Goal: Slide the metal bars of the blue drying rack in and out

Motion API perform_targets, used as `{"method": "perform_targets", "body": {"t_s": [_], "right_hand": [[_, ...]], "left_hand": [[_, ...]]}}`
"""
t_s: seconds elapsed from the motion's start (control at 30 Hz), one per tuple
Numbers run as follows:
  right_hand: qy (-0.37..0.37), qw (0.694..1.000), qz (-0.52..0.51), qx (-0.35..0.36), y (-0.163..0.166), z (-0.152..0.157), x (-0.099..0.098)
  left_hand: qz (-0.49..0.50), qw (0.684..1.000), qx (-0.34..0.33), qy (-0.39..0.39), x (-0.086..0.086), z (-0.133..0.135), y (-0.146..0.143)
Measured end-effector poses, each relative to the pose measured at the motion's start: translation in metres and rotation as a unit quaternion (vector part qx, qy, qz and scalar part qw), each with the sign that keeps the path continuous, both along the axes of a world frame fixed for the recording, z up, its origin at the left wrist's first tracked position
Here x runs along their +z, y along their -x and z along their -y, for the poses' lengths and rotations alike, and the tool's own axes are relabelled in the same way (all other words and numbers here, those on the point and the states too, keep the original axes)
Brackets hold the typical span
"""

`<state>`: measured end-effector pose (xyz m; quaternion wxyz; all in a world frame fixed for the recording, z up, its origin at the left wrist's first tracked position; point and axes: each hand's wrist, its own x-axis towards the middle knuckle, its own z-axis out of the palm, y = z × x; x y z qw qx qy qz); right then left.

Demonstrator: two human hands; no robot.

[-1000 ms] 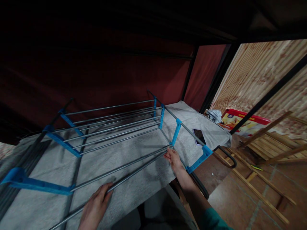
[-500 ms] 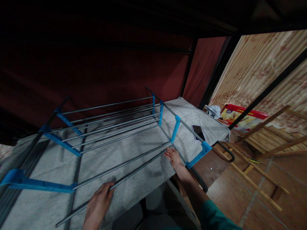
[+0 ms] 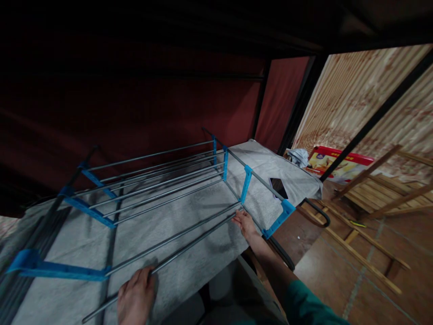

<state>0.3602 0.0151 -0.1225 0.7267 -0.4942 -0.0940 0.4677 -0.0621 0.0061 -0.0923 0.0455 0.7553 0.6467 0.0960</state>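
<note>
A partly assembled rack of grey metal rods and blue plastic brackets lies on a grey cloth. My left hand (image 3: 137, 293) is closed round a loose grey metal rod (image 3: 192, 249) near its left end, which sticks out past the hand. At the other end of this rod, the fingers of my right hand (image 3: 246, 224) pinch it close to the rack's right side frame. The near right bracket (image 3: 280, 219) is just to the right of that hand. A fitted rod (image 3: 176, 236) runs behind the held one, and the near left bracket (image 3: 64, 271) meets its left end.
A phone (image 3: 278, 188) rests on the grey cloth (image 3: 216, 189), right of the rack. Several spare rods lie at the far left. Wooden frames (image 3: 368, 248) and a red and yellow box (image 3: 338, 164) are on the floor to the right. A dark red panel (image 3: 169, 108) stands behind.
My left hand has shifted slightly left along the rod, with its grip kept. The right hand stays at the rod's other end. The view has moved a little.
</note>
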Motion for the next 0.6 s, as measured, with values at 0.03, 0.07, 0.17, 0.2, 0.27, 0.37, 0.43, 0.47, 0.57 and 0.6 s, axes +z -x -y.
{"method": "perform_targets", "body": {"t_s": [0.03, 0.07, 0.17, 0.2, 0.27, 0.37, 0.43, 0.47, 0.57, 0.6], "right_hand": [[0.000, 1.000, -0.003, -0.002, 0.001, 0.000, 0.000], [-0.001, 1.000, -0.006, -0.005, 0.001, -0.001, -0.001], [0.000, 1.000, -0.014, -0.018, 0.003, -0.002, -0.001], [0.001, 1.000, -0.015, -0.022, 0.004, -0.003, -0.001], [0.006, 0.999, -0.016, -0.030, 0.004, -0.004, -0.001], [0.014, 0.999, -0.017, -0.042, 0.002, -0.004, -0.001], [0.018, 0.998, -0.018, -0.048, 0.001, -0.003, -0.001], [0.020, 0.998, -0.019, -0.051, 0.001, -0.003, -0.001], [0.024, 0.998, -0.021, -0.056, 0.000, -0.001, -0.001], [0.024, 0.998, -0.022, -0.057, -0.001, -0.001, -0.001]], "left_hand": [[-0.009, 1.000, 0.008, -0.004, 0.001, 0.002, 0.001], [-0.017, 1.000, 0.015, -0.009, 0.002, 0.003, 0.002], [-0.028, 0.999, 0.028, -0.034, 0.002, 0.009, 0.003], [-0.027, 0.998, 0.034, -0.043, 0.002, 0.010, 0.003], [-0.022, 0.996, 0.059, -0.062, 0.002, 0.014, 0.000], [-0.001, 0.989, 0.114, -0.090, 0.006, 0.017, -0.006], [0.026, 0.983, 0.148, -0.108, 0.011, 0.018, -0.010], [0.043, 0.979, 0.162, -0.115, 0.013, 0.018, -0.012], [0.088, 0.967, 0.198, -0.131, 0.018, 0.018, -0.014], [0.100, 0.963, 0.206, -0.141, 0.018, 0.018, -0.013]]}}
